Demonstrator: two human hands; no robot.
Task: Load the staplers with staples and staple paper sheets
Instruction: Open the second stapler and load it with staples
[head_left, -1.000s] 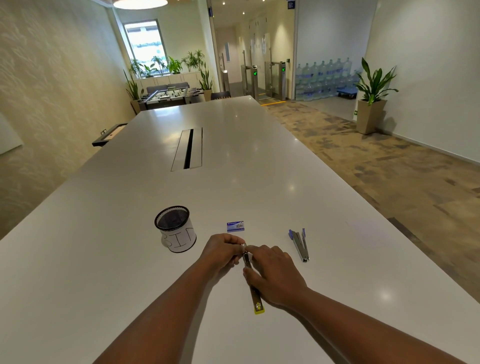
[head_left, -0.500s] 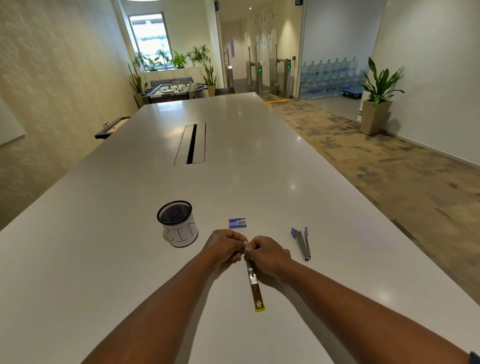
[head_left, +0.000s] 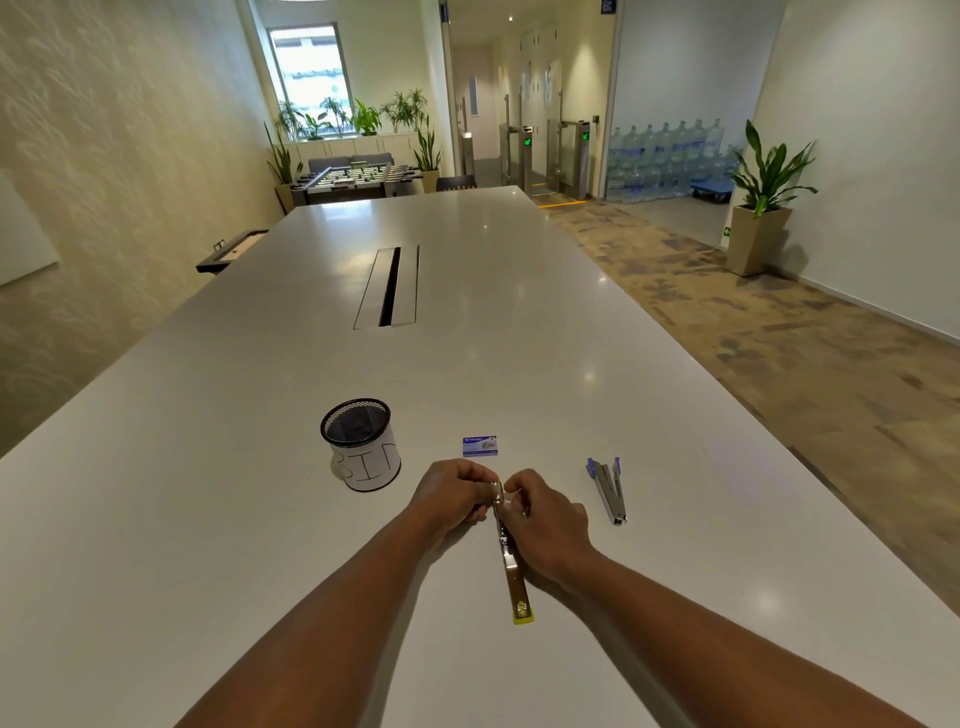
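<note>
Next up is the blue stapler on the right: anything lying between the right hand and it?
Nothing visible. Bare table separates the right hand from the blue stapler. The staple box and mesh cup lie off that path, toward the left. Both hands currently hold the yellow-tipped stapler.

Far end of yellow stapler (head_left: 511, 566) hidden between left hand (head_left: 451, 501) and right hand (head_left: 545, 525). Fingertips tucked out of sight there, so no telling what gets pinched. Words on small blue box (head_left: 480, 446) too tiny to read. Inside of black mesh cup (head_left: 358, 441) too dark to see. Both arms cut off at bottom edge.
</note>
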